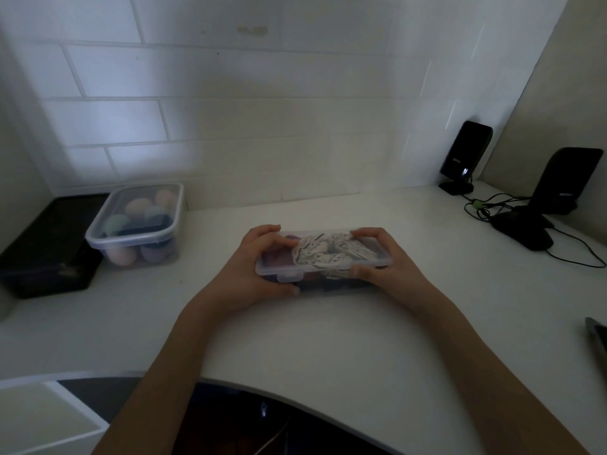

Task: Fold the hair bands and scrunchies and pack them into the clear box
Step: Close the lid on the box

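Clear box [279, 265]: on the white desk [328, 339], lid on, gripped at both ends.
White patterned scrunchie [328, 249]: inside, pressed under the lid; reddish and dark bands beside it.
Left hand [253, 261]: fingers curled over the left end, thumb along the front wall.
Right hand [381, 257]: fingers curled over the right end, thumb on the front edge.
Lidded container [138, 221]: far left, holding pastel egg shapes.
Speakers [466, 156]: far right, cables trailing.
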`<action>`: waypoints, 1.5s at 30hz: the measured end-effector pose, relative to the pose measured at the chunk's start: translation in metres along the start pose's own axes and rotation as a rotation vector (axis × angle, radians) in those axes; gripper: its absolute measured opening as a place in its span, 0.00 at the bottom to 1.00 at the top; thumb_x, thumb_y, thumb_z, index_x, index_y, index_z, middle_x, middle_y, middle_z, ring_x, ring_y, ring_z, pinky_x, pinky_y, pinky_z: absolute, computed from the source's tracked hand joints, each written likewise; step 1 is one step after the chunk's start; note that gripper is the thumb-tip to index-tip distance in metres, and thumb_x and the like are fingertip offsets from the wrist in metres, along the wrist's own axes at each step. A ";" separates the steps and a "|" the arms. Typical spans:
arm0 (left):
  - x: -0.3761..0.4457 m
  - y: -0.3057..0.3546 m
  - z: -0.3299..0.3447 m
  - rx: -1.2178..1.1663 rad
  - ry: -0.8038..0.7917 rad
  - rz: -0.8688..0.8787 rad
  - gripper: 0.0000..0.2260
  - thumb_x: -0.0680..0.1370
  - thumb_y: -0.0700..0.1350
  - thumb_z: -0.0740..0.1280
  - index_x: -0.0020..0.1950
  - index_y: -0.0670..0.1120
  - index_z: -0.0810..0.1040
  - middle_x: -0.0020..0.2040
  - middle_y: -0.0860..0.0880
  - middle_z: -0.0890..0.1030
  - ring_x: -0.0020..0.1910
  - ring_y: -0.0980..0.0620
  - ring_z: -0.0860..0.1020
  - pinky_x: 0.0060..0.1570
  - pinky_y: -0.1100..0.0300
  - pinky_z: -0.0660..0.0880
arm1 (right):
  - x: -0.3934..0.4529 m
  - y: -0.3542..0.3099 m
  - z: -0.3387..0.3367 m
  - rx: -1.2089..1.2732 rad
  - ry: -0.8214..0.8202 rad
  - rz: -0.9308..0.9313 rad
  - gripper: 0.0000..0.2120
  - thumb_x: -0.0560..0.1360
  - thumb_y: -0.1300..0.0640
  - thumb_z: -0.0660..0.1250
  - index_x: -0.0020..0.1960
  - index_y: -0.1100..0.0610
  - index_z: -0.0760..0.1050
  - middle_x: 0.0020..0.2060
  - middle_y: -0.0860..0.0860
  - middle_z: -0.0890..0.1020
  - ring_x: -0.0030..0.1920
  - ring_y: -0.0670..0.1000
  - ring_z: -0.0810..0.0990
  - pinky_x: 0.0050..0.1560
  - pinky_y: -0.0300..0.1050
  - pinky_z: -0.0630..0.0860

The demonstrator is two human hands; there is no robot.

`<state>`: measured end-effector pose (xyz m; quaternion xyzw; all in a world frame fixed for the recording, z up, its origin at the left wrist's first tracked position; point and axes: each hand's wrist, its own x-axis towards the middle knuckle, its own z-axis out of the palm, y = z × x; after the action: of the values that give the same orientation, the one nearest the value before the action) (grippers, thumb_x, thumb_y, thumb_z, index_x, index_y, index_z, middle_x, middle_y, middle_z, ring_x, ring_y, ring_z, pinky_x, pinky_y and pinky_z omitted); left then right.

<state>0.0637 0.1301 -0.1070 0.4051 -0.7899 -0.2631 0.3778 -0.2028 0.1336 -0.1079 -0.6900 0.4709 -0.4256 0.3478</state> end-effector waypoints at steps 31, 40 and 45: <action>0.005 0.020 0.011 0.003 0.325 0.086 0.26 0.58 0.49 0.80 0.53 0.53 0.76 0.50 0.58 0.75 0.51 0.68 0.72 0.51 0.76 0.66 | -0.003 -0.023 0.011 0.064 0.317 -0.156 0.27 0.66 0.47 0.69 0.63 0.48 0.69 0.57 0.41 0.75 0.55 0.39 0.75 0.55 0.32 0.71; 0.022 0.023 0.007 -0.063 0.255 0.033 0.23 0.59 0.50 0.78 0.51 0.50 0.78 0.47 0.59 0.74 0.48 0.69 0.73 0.49 0.77 0.66 | 0.004 -0.014 0.021 -0.011 0.488 -0.158 0.03 0.71 0.46 0.65 0.41 0.44 0.75 0.46 0.54 0.81 0.51 0.51 0.77 0.50 0.36 0.70; 0.022 0.022 0.007 -0.061 0.243 0.058 0.22 0.59 0.54 0.76 0.50 0.50 0.78 0.47 0.58 0.74 0.48 0.67 0.73 0.50 0.74 0.68 | 0.005 -0.014 0.022 -0.060 0.535 -0.203 0.05 0.71 0.48 0.65 0.37 0.43 0.71 0.41 0.55 0.78 0.45 0.49 0.75 0.45 0.31 0.66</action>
<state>0.0393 0.1242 -0.0868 0.3994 -0.7413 -0.2250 0.4902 -0.1766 0.1349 -0.1034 -0.6066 0.4869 -0.6112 0.1462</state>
